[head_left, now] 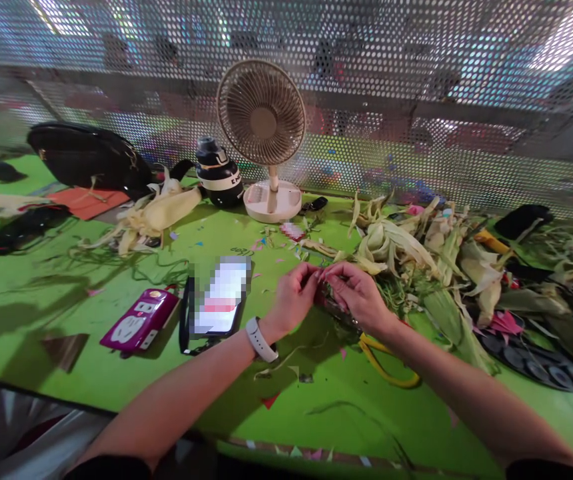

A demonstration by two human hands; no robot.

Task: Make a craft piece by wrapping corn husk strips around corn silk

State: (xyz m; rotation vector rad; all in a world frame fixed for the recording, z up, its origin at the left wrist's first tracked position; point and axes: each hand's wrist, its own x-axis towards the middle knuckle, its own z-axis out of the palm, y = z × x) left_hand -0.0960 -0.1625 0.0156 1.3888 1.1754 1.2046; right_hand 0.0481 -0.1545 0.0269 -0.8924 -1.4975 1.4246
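Near the middle of the green table [286, 413], my left hand [297, 293] and my right hand [354, 290] meet with their fingertips pinched together. What sits between the fingers is too small to make out. A white watch band [260, 340] circles my left wrist. Under my right hand lies a small dark item, mostly hidden by the palm. Yellow-handled scissors [389, 367] rest just below my right wrist. To the right spreads a heap of pale corn husks [391, 247] and green strands. A lit phone [224, 297] lies left of my left hand.
A fan [261, 123] and a black bottle [218, 177] stand at the back before a perforated metal screen [366, 67]. On the left are a purple device [141, 323], more husks [166, 213] and a black bag [91, 157]. A black palette-like tray [539, 363] lies far right. Paper scraps dot the table.
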